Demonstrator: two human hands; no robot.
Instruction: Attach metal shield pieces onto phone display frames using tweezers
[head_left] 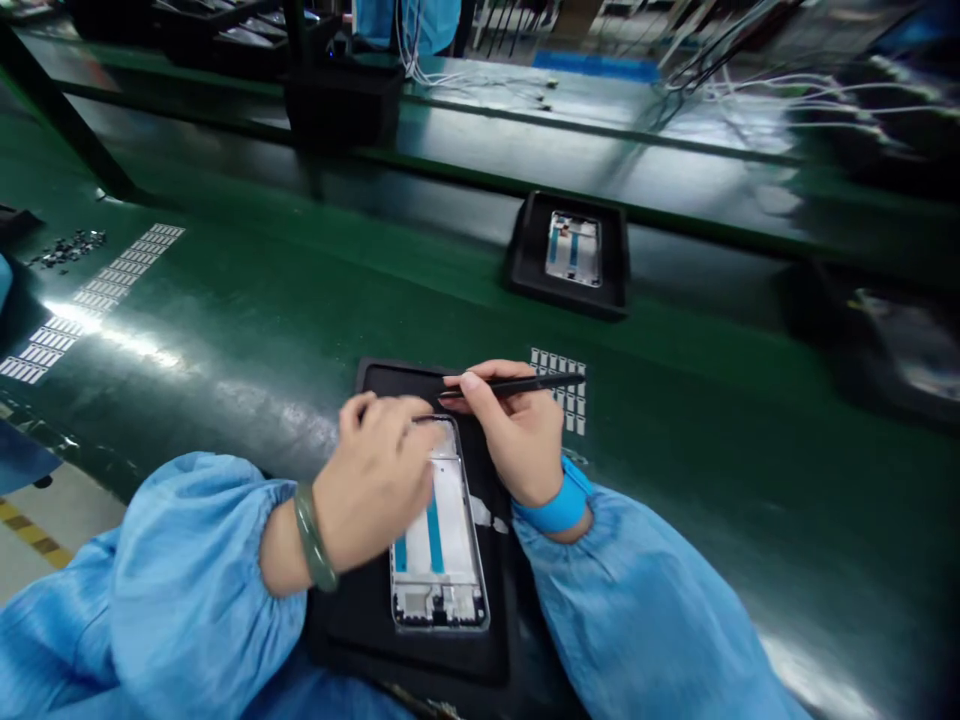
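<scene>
My right hand (521, 430) is closed around black tweezers (525, 386), held nearly level with their tips toward the left. Curled and slightly blurred, my left hand (382, 480) is over the upper left part of a silver phone frame (461, 520). Its fingertips are by the frame's top end, and what they pinch, if anything, is hidden. Blue strips run along the inside of the frame. Under it lies a black tray (345, 635). Small white pieces (487, 514) rest on the tray, right of the frame.
A sheet of small white stickers (574, 410) lies behind my right hand. Farther back, another black tray (517, 275) holds a second phone frame (574, 250). Sticker strips (112, 280) and small dark parts (71, 248) are at the left. Cables (795, 100) cover the rear shelf.
</scene>
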